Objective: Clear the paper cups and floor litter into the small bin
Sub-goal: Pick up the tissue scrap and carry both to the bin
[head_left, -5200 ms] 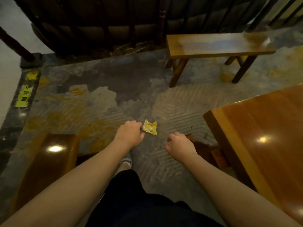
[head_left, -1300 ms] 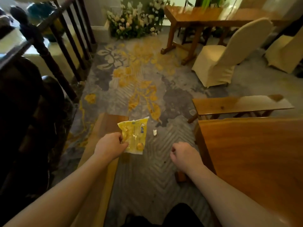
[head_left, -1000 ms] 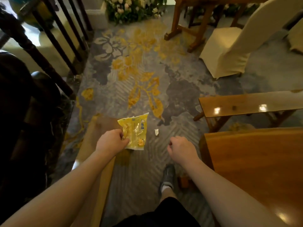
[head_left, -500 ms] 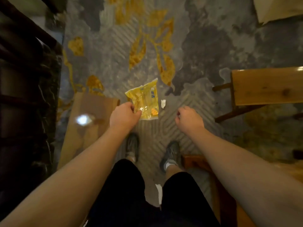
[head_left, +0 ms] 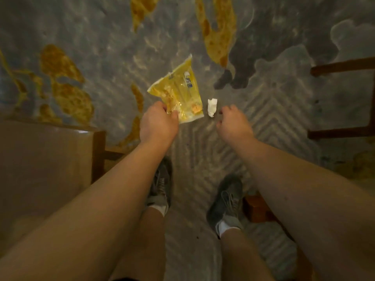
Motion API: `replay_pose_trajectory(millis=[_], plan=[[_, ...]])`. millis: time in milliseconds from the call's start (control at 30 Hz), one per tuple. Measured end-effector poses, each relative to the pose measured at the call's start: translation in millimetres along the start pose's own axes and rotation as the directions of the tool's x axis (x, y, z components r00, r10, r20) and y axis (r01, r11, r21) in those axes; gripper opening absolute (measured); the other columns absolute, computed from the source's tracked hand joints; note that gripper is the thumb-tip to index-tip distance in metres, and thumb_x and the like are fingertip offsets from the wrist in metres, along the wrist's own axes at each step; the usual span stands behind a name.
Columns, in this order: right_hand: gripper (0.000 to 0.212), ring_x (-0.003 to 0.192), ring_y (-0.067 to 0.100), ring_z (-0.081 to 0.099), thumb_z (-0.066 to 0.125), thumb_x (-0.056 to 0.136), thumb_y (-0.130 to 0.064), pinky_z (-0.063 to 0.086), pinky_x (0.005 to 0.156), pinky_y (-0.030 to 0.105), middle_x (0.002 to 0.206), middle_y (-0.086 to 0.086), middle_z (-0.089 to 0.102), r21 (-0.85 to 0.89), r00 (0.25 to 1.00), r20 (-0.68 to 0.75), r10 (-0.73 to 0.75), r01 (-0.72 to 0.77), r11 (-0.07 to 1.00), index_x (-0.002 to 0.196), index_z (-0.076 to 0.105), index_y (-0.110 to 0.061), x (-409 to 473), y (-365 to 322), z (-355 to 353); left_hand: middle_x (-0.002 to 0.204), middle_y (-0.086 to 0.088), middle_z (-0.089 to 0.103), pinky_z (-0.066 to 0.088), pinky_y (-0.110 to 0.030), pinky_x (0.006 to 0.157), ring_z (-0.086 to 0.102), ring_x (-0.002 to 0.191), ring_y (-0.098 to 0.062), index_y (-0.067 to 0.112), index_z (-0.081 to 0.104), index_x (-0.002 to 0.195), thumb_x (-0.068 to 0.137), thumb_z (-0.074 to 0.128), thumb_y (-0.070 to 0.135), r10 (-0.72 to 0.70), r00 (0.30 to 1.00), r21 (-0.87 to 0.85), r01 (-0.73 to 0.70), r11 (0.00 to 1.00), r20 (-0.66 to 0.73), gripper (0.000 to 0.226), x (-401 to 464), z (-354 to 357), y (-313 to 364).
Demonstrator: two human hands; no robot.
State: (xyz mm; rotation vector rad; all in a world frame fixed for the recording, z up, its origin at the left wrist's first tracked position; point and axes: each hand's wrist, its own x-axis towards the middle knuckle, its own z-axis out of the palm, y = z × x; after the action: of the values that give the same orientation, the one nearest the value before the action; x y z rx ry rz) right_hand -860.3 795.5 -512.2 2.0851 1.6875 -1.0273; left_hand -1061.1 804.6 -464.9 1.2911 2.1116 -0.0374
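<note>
My left hand [head_left: 159, 123] grips the lower corner of a crinkled yellow snack wrapper [head_left: 179, 94], which it holds above the carpet. A small white scrap of crumpled paper [head_left: 212, 110] lies on the grey carpet just right of the wrapper. My right hand [head_left: 233, 123] hovers right beside that scrap with its fingers curled loosely and nothing in it. No bin and no paper cups are in view.
A wooden bench [head_left: 44, 169] stands at the left. Dark wooden legs of another bench [head_left: 343, 100] show at the right edge, and a wooden table foot [head_left: 257, 207] sits by my right shoe. My two shoes stand on the grey and yellow patterned carpet [head_left: 101, 57].
My view has tilted from the room down to the floor as I bent lower. The white scrap is now much closer to my right hand. The wrapper stays in my left hand.
</note>
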Motion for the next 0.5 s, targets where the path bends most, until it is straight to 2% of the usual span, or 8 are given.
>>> replay_pose_trajectory(millis=[67, 167, 233, 333, 400, 500], plan=[[0.04, 0.122, 0.04, 0.048, 0.055, 0.093, -0.017, 0.045, 0.097, 0.047, 0.131, 0.019, 0.049, -0.005, 1.0, 0.0, 0.001, -0.001, 1.0, 0.132, 0.051, -0.009, 38, 6, 25, 0.104, -0.009, 0.069, 0.046, -0.038, 0.077, 0.062, 0.1, -0.033, 0.015, 0.065, 0.108, 0.091, 0.063, 0.043, -0.062, 0.998, -0.014, 0.062, 0.998, -0.027, 0.033, 24, 35, -11], [0.048, 0.124, 0.042, 0.047, 0.057, 0.092, -0.017, 0.044, 0.101, 0.048, 0.137, 0.019, 0.043, 0.007, 1.0, 0.013, 0.012, -0.012, 1.0, 0.138, 0.045, -0.012, 82, 17, 61, 0.103, -0.007, 0.069, 0.041, -0.035, 0.071, 0.062, 0.101, -0.032, 0.017, 0.065, 0.106, 0.09, 0.064, 0.043, -0.171, 0.984, -0.041, 0.169, 0.985, -0.055, 0.031, 43, 76, -32], [0.059, 0.126, 0.042, 0.046, 0.062, 0.091, -0.021, 0.043, 0.104, 0.048, 0.143, 0.018, 0.037, 0.039, 0.999, 0.021, 0.038, -0.039, 0.998, 0.145, 0.038, -0.016, 104, 24, 84, 0.09, -0.002, 0.064, 0.036, -0.034, 0.069, 0.06, 0.093, -0.028, 0.017, 0.063, 0.1, 0.089, 0.064, 0.042, -0.183, 0.981, -0.042, 0.181, 0.983, -0.056, 0.027, 48, 97, -46], [0.067, 0.129, 0.043, 0.043, 0.064, 0.091, -0.025, 0.041, 0.107, 0.049, 0.149, 0.017, 0.03, 0.078, 0.997, 0.041, 0.062, -0.065, 0.995, 0.15, 0.033, -0.022, 125, 31, 114, 0.069, 0.011, 0.045, 0.034, -0.033, 0.066, 0.049, 0.078, -0.02, 0.022, 0.055, 0.087, 0.089, 0.064, 0.042, -0.174, 0.984, -0.038, 0.172, 0.984, -0.04, 0.022, 48, 114, -60], [0.057, 0.127, 0.043, 0.044, 0.064, 0.092, -0.023, 0.041, 0.107, 0.049, 0.145, 0.018, 0.036, 0.056, 0.998, 0.047, 0.043, -0.045, 0.997, 0.144, 0.042, -0.018, 132, 34, 128, 0.072, 0.009, 0.049, 0.035, -0.034, 0.066, 0.048, 0.077, -0.019, 0.023, 0.055, 0.088, 0.089, 0.064, 0.043, -0.168, 0.985, -0.032, 0.167, 0.985, -0.037, 0.022, 46, 118, -65], [0.029, 0.119, 0.044, 0.052, 0.055, 0.095, -0.011, 0.045, 0.098, 0.046, 0.128, 0.023, 0.052, -0.005, 0.999, 0.041, 0.019, -0.019, 1.0, 0.123, 0.058, -0.007, 132, 33, 134, 0.081, 0.004, 0.057, 0.036, -0.033, 0.064, 0.051, 0.077, -0.02, 0.023, 0.057, 0.09, 0.09, 0.064, 0.045, -0.156, 0.987, -0.029, 0.155, 0.987, -0.031, 0.022, 43, 115, -66]])
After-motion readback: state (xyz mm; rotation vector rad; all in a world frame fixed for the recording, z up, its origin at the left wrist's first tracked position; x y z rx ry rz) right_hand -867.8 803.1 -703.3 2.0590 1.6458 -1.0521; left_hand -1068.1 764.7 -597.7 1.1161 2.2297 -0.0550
